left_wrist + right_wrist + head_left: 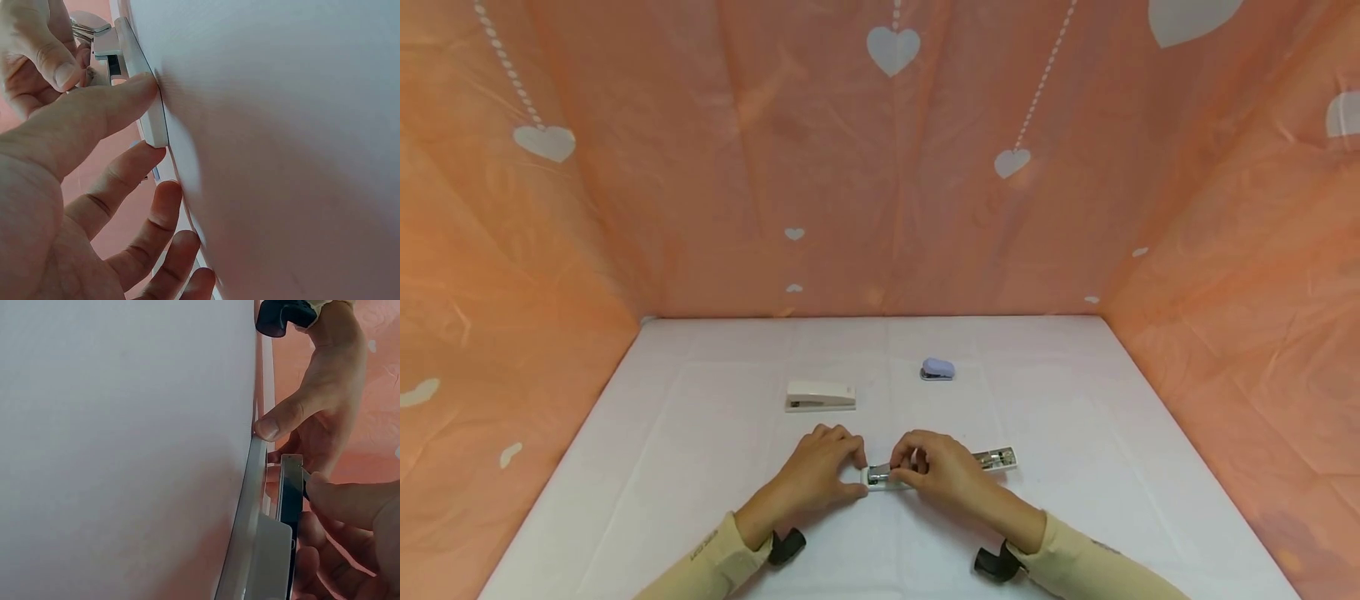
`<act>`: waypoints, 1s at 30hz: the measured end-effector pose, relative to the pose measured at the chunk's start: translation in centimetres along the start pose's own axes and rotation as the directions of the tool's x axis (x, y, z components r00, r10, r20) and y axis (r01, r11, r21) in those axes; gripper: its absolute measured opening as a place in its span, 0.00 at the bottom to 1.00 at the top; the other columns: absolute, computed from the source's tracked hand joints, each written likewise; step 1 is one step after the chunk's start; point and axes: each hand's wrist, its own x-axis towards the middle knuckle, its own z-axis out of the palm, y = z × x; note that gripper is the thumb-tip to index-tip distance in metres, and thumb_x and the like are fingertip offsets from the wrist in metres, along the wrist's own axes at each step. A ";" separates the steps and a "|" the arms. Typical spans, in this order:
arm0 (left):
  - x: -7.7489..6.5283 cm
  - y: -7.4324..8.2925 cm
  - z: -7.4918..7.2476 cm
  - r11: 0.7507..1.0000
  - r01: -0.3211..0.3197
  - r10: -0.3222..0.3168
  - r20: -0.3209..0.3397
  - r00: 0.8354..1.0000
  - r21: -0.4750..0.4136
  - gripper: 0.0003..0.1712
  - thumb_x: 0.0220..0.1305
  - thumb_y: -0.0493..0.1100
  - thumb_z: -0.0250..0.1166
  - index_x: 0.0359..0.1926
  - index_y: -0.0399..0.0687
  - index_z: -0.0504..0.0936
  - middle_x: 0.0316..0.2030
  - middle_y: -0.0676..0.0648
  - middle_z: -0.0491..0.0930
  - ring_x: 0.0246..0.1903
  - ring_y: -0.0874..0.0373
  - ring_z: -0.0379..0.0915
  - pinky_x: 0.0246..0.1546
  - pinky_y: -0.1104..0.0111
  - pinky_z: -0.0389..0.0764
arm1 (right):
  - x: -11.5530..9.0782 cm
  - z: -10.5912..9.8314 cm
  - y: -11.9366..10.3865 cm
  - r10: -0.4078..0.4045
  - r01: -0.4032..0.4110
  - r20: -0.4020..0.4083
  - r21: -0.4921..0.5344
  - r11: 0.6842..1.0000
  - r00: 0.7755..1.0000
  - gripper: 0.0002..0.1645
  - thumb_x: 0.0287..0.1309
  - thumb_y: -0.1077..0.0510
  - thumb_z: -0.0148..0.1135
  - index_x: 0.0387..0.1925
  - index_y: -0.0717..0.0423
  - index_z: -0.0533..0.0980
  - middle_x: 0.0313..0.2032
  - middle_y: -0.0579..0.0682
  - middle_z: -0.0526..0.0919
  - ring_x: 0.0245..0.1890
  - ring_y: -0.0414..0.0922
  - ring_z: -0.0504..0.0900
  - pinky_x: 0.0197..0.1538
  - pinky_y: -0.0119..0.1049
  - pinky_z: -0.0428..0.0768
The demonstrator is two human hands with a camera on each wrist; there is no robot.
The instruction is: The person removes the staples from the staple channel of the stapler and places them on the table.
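Backdrop: peach cloth printed with white hearts, hung on three sides of a white surface (pixel 1075 517).
Item in hand: opened stapler (pixel 1000 458), lying flat on the surface between both hands, its metal magazine running out past the right hand.
Left hand (pixel 820 471): thumb and fingers curled against the stapler's white end, pinching it, apparently to keep it from sliding.
Right hand (pixel 940 471): fingertips pinching the metal part at the near end of the magazine; the wrist view shows a thumb pressed on its edge.
Beyond the left hand: closed white stapler (pixel 820 395), apart, untouched.
Beyond the right hand: small lilac stapler (pixel 937 369), further back, untouched.
Wrists: black straps over cream sleeves.
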 end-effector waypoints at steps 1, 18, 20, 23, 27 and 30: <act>0.0 0.0 0.1 1.000 0.001 -0.001 -0.001 1.000 0.001 0.19 0.55 0.47 0.84 0.37 0.55 0.79 0.43 0.54 0.77 0.48 0.52 0.70 0.54 0.50 0.72 | 0.0 0.0 -0.1 0.002 -0.002 0.001 -0.004 1.000 1.000 0.09 0.62 0.58 0.79 0.36 0.42 0.84 0.30 0.33 0.79 0.27 0.31 0.73 0.32 0.27 0.73; 0.0 0.0 0.1 1.000 -0.012 0.012 -0.011 1.000 0.011 0.19 0.54 0.48 0.85 0.37 0.56 0.80 0.42 0.55 0.77 0.48 0.52 0.70 0.54 0.49 0.72 | 0.1 0.2 0.1 -0.039 0.039 0.000 -0.075 0.996 0.999 0.06 0.63 0.58 0.78 0.41 0.49 0.87 0.29 0.34 0.79 0.27 0.29 0.72 0.32 0.28 0.73; 0.0 0.0 0.1 1.000 -0.015 0.015 -0.013 1.000 0.009 0.19 0.54 0.48 0.85 0.37 0.56 0.80 0.42 0.55 0.77 0.48 0.52 0.70 0.53 0.49 0.72 | 0.1 0.2 0.2 -0.044 0.044 -0.002 -0.075 0.996 0.999 0.06 0.63 0.58 0.78 0.41 0.49 0.87 0.30 0.34 0.79 0.27 0.30 0.72 0.32 0.28 0.73; 0.0 0.0 0.1 1.000 -0.013 0.013 -0.010 1.000 0.005 0.19 0.55 0.48 0.85 0.37 0.56 0.80 0.42 0.55 0.77 0.48 0.51 0.70 0.53 0.49 0.72 | 0.0 0.2 0.2 -0.051 0.050 -0.005 -0.057 0.997 0.999 0.06 0.63 0.59 0.78 0.41 0.50 0.87 0.30 0.35 0.80 0.27 0.30 0.72 0.32 0.27 0.73; -0.1 0.0 0.2 1.000 -0.008 0.008 -0.006 1.000 0.010 0.19 0.55 0.48 0.85 0.37 0.56 0.80 0.42 0.55 0.77 0.48 0.52 0.71 0.53 0.50 0.72 | -0.3 0.2 0.4 -0.063 0.063 -0.013 -0.028 0.998 0.998 0.06 0.63 0.60 0.77 0.41 0.50 0.87 0.30 0.35 0.80 0.28 0.29 0.73 0.32 0.27 0.75; -0.2 0.0 0.1 1.000 -0.005 0.005 -0.011 1.000 0.012 0.19 0.54 0.48 0.85 0.37 0.56 0.80 0.42 0.56 0.77 0.48 0.52 0.70 0.53 0.51 0.72 | -0.5 0.0 0.4 -0.073 0.073 -0.022 -0.002 0.997 0.997 0.06 0.64 0.60 0.77 0.42 0.50 0.87 0.30 0.36 0.81 0.28 0.29 0.74 0.32 0.27 0.76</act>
